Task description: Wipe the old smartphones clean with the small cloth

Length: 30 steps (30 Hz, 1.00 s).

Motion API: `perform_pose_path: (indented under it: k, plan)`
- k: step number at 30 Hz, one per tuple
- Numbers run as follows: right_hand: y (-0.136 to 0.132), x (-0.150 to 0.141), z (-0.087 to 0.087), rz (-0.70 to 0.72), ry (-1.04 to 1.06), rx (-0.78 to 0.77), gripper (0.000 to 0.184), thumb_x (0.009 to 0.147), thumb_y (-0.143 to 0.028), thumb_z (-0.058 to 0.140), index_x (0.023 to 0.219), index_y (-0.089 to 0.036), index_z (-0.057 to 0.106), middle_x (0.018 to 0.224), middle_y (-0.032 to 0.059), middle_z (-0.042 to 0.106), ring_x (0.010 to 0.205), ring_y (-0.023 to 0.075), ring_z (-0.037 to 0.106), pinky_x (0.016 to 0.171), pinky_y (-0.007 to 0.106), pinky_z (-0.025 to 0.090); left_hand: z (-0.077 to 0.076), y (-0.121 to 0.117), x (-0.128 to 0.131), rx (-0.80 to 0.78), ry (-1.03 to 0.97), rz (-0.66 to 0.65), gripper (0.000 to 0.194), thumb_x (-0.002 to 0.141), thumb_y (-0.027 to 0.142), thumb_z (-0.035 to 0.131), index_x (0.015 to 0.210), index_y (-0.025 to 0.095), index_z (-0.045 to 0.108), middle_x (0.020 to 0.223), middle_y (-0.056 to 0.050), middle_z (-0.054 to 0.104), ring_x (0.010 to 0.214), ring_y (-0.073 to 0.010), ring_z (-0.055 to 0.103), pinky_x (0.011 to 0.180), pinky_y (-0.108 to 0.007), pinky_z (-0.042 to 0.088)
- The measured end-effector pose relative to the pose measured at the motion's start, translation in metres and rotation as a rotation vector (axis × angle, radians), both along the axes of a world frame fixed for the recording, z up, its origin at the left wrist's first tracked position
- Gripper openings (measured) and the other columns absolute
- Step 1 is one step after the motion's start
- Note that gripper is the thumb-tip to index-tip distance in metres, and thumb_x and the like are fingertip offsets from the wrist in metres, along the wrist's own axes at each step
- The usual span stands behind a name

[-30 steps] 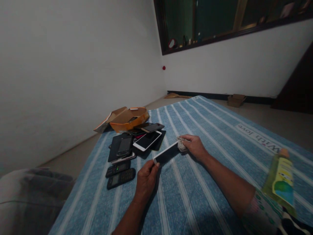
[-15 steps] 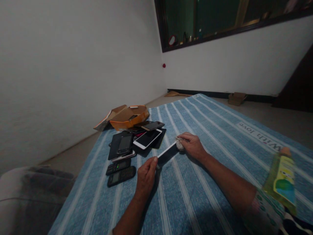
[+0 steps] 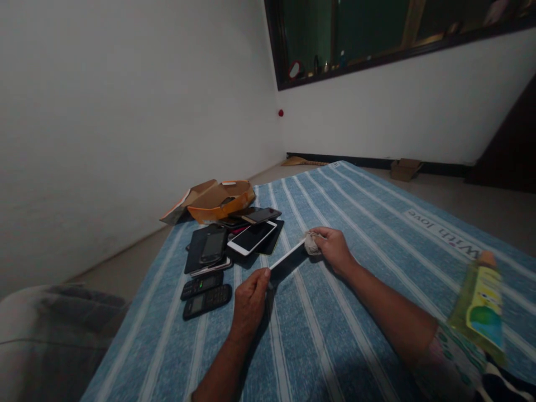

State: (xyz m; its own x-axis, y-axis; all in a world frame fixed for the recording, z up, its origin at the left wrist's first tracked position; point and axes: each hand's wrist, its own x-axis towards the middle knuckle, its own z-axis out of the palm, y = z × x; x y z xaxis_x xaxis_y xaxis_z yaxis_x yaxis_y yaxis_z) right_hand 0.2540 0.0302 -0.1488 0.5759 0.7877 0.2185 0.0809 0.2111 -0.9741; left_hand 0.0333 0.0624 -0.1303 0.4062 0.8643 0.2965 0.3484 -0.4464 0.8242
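Tilted on its edge above the striped cloth, a thin phone or tablet with a white rim (image 3: 288,258) spans the space between my hands. My left hand (image 3: 251,298) pinches its near end between thumb and fingers. At the far end, my right hand (image 3: 333,247) is closed on a crumpled pale cloth (image 3: 312,244) pressed against the device's edge. Left of my hands lies a pile of phones, topped by a white phone (image 3: 252,238) and a black phone (image 3: 214,246). Two keypad phones (image 3: 207,301) rest side by side nearest me.
An opened orange cardboard box (image 3: 221,202) sits behind the pile. A bottle of yellow-green liquid (image 3: 481,307) lies at the right on the blue striped tablecloth (image 3: 368,290). A white wall (image 3: 125,111) rises beyond the left edge, and a small carton (image 3: 405,169) is on the floor.
My right hand and the pale cloth have shifted slightly right along the device's far end. The left hand keeps its grip in almost the same place.
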Motion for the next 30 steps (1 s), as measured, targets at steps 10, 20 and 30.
perform_pose_path:
  k: [10, 20, 30]
  plan:
    - [0.002, -0.003, 0.001, -0.057, -0.402, 0.078, 0.022, 0.075, -0.011, 0.048, 0.075, -0.020, 0.068, 0.075, 0.0025, 0.065, 0.072, 0.0170, 0.062, 0.072, 0.030, 0.050, -0.002, 0.000, 0.000, -0.040, 0.014, -0.008, 0.038, 0.085, 0.047, 0.049, 0.078, 0.016, 0.069, 0.068, -0.001, 0.062, 0.068, -0.0171, 0.059, 0.065, -0.026, 0.047]
    - [-0.009, -0.021, 0.012, 0.015, -0.898, 0.142, 0.028, 0.072, -0.002, 0.045, 0.077, -0.018, 0.067, 0.079, 0.0056, 0.062, 0.078, 0.0187, 0.058, 0.074, 0.029, 0.047, -0.006, -0.002, -0.001, 0.016, 0.032, -0.033, 0.037, 0.087, 0.045, 0.047, 0.077, 0.016, 0.068, 0.065, -0.001, 0.061, 0.063, -0.0152, 0.056, 0.060, -0.024, 0.044]
    - [-0.001, 0.005, 0.011, -0.123, -0.137, -0.058, 0.023, 0.065, -0.022, 0.052, 0.074, -0.016, 0.073, 0.060, 0.0010, 0.064, 0.055, 0.0171, 0.059, 0.054, 0.028, 0.047, -0.009, -0.007, 0.001, 0.017, 0.019, -0.067, 0.036, 0.089, 0.043, 0.046, 0.078, 0.016, 0.068, 0.068, 0.000, 0.061, 0.066, -0.0162, 0.057, 0.063, -0.025, 0.045]
